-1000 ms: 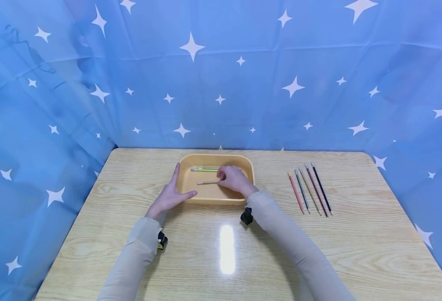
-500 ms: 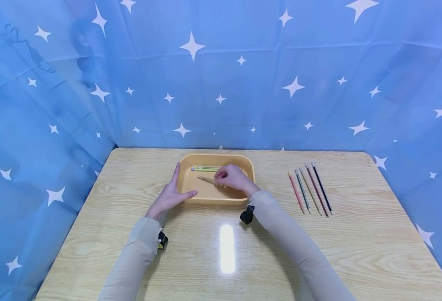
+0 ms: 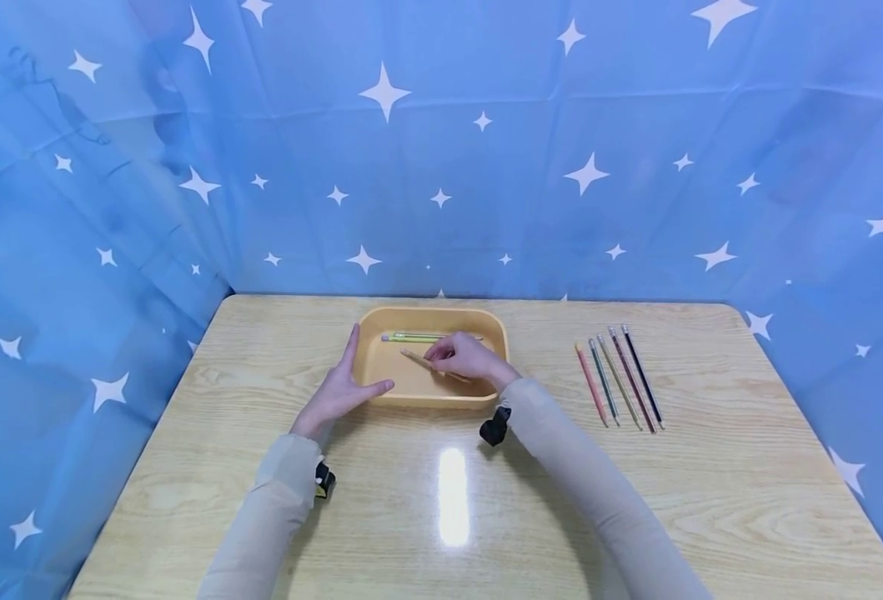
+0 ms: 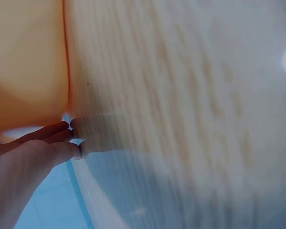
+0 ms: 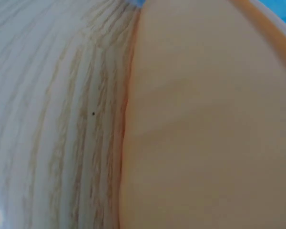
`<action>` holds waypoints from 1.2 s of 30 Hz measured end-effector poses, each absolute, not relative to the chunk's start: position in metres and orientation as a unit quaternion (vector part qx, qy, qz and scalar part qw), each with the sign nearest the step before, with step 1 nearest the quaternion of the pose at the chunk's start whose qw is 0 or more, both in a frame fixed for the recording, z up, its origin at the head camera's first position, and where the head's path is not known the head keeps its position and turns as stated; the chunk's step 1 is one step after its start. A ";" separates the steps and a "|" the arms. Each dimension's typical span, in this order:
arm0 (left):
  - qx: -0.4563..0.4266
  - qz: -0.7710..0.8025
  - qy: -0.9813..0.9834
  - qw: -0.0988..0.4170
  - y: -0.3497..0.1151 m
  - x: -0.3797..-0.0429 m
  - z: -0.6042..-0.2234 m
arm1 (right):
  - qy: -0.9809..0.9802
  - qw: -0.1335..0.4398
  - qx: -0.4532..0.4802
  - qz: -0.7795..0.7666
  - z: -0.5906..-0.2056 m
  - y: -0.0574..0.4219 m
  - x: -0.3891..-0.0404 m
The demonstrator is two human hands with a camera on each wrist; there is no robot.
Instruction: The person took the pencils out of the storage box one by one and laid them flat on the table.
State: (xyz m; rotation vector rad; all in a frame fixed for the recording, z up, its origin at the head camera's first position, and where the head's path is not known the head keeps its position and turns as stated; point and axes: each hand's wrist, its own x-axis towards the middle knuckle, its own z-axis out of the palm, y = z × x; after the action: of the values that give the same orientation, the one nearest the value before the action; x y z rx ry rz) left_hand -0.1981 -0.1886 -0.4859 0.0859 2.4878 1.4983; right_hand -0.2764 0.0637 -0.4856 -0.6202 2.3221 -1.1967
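Observation:
A shallow light-orange tray stands toward the table's far side. My left hand rests at its left front corner, fingers straight along the left side and thumb over the front rim. In the left wrist view, the same hand lies against the tray wall. Inside the tray, my right hand pinches a brownish pencil between thumb and fingers, the pencil slanting down to the right. Behind it, yellow-green pencils lie along the tray floor, partly hidden by the right hand. The right wrist view shows only the tray wall and tabletop.
Several pencils lie side by side right of the tray, from a coral one to a dark one. The wooden table ends at a blue star-patterned curtain.
The brownish pencil in my right hand has turned from nearly level to slanted and shifted slightly right. My left hand and the tray have stayed in place.

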 end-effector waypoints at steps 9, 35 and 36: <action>0.034 0.511 0.851 0.118 -0.188 -0.196 -0.487 | 0.835 0.217 -0.219 -0.455 -0.469 0.075 -0.270; 0.040 0.505 0.855 0.112 -0.189 -0.200 -0.485 | 0.798 0.178 -0.223 -0.531 -0.435 0.128 -0.248; 0.041 0.504 0.856 0.112 -0.189 -0.200 -0.485 | 0.798 0.175 -0.221 -0.533 -0.435 0.131 -0.247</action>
State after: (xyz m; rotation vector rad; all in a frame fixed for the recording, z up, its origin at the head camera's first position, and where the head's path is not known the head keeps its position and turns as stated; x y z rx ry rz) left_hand -0.2001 -0.1887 -0.4850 0.1210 2.5122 1.4783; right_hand -0.2468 0.1305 -0.4354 -0.6267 2.2600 -1.5103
